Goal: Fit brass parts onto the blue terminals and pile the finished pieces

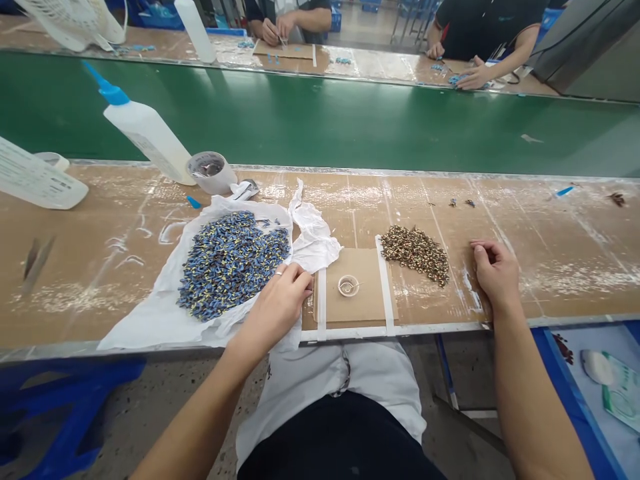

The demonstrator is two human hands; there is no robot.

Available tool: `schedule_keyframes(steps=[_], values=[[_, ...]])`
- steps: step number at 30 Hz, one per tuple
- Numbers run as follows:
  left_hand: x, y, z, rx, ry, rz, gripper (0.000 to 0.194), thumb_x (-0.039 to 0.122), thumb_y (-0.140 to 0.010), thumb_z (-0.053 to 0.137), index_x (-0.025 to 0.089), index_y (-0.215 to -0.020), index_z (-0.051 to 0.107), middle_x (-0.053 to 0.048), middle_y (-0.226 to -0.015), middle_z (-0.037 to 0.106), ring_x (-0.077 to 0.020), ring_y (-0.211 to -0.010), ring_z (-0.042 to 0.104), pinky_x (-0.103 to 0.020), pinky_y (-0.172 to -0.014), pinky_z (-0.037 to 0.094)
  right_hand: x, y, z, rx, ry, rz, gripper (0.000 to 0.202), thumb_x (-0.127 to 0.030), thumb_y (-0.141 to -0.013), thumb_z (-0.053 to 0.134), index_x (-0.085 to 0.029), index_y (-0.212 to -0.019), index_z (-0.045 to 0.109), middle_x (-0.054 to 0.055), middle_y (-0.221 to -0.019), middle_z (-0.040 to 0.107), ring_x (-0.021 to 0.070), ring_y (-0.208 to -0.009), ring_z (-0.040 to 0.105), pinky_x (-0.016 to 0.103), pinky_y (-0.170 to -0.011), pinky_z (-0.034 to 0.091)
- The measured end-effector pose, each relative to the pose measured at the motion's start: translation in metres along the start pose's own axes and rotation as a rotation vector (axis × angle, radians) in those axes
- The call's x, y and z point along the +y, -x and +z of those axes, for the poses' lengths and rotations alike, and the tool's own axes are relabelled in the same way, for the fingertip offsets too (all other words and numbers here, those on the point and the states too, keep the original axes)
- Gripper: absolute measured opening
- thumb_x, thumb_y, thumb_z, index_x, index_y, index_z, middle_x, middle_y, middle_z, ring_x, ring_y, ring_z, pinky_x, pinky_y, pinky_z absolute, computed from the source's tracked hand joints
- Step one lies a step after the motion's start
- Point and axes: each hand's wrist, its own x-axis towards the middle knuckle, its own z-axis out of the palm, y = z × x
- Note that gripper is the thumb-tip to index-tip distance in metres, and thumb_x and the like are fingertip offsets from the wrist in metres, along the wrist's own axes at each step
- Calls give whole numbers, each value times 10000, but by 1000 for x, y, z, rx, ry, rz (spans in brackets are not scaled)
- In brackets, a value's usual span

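Note:
My left hand (285,298) rests at the right edge of a white cloth (150,307), fingers curled together; what they hold, if anything, is hidden. On that cloth lies a heap of small blue and yellow pieces (227,263). Right beside the hand is a cardboard pad (370,308), taped down with white strips, bearing a small round clear dish (349,286) with a thin stick in it. Past the pad sits a pile of small gold-brown pieces (415,253). My right hand (497,273) lies on the table to the right of this pile, closed in a loose fist.
A white bottle with a blue nozzle (145,137) leans beside a tape roll (211,172). Another white bottle (37,177) is at the left. A green belt (320,120) runs behind the table (550,233). Two people work across it. A blue-edged tray (590,400) is at lower right.

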Motion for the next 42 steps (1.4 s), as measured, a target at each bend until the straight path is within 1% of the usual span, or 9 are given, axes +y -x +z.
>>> schedule_keyframes(steps=[5,8,14,19,23,27,33,37,42], values=[[-6,7,-17,-7,121,-67,123,147,-959,460,188,-880,545,-35,-878,602,-205,-831,572,-312,-737,424,0,-1,1,6,-10,-3,273,-397,-879,525,-179,-909,687,144,-1047,742,249,-986,693,399,-915,530],[-10,12,-22,-17,165,-73,125,174,-956,476,191,-873,567,-26,-893,603,-194,-855,576,-303,-762,421,1,-1,2,14,-8,-15,269,-404,-880,530,-190,-915,689,123,-1040,743,257,-981,696,433,-906,542],[-7,13,-5,-83,199,-13,175,130,-938,453,179,-865,605,-47,-917,574,-204,-881,565,-317,-787,437,3,-1,2,21,-20,-24,285,-433,-883,542,-193,-915,691,123,-1026,739,265,-952,692,446,-883,544],[2,16,8,78,241,-13,203,125,-969,418,179,-1009,609,-53,-965,558,-192,-894,547,-311,-805,438,-10,2,-2,84,-45,-2,313,-435,-913,521,-176,-948,692,114,-964,732,250,-905,689,414,-839,543],[5,16,4,216,349,-22,175,128,-969,453,178,-1008,617,-35,-943,549,-153,-863,557,-271,-803,449,-42,19,-3,152,-29,-52,306,-397,-959,479,-169,-987,682,107,-972,721,227,-895,682,380,-826,530],[5,11,0,213,477,-42,128,142,-943,510,183,-941,631,-24,-928,586,-144,-850,580,-257,-781,479,-91,49,6,-43,-112,-149,222,-344,-963,512,-193,-956,674,71,-897,716,204,-823,679,354,-795,521],[5,13,16,139,769,-134,139,201,-908,599,208,-1026,673,-36,-1004,628,-157,-891,646,-277,-814,554,-155,91,21,-350,-283,-230,132,-270,-966,526,-221,-972,648,52,-900,712,199,-838,672,329,-753,521],[7,14,26,139,904,-167,180,207,-899,629,223,-1066,696,-39,-1017,634,-152,-859,666,-276,-794,560,-172,109,31,-467,-366,-210,118,-257,-975,522,-224,-980,636,41,-878,717,188,-822,680,323,-761,525],[7,10,29,144,888,-121,137,172,-903,627,218,-912,756,-45,-969,684,-168,-927,655,-277,-836,524,-172,117,42,-513,-443,-121,124,-284,-981,526,-226,-994,635,44,-877,724,188,-811,689,320,-750,542]])
